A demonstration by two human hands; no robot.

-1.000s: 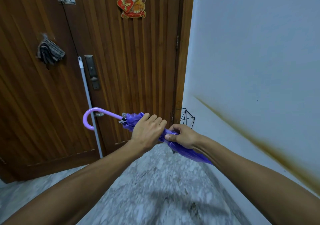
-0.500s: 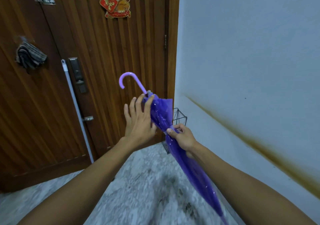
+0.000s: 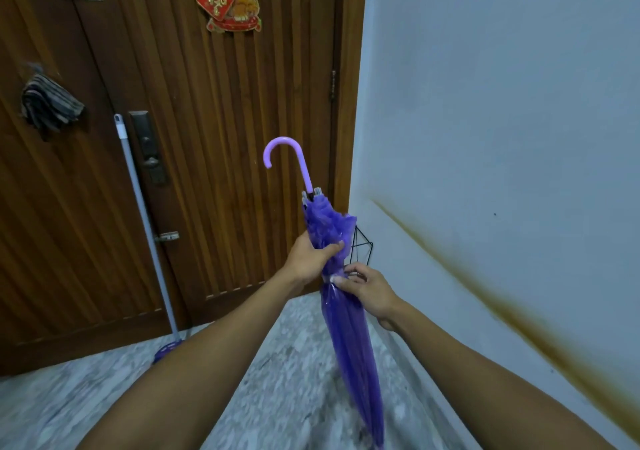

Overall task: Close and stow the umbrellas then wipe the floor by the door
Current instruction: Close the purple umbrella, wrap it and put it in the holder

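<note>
The purple umbrella [image 3: 341,297], which lay nearly level a second ago, now stands almost upright at centre frame, its hooked handle [image 3: 287,159] on top. The left hand [image 3: 310,257], open half a second ago, now wraps the gathered canopy, and the right hand [image 3: 367,288] pinches just below it.
</note>
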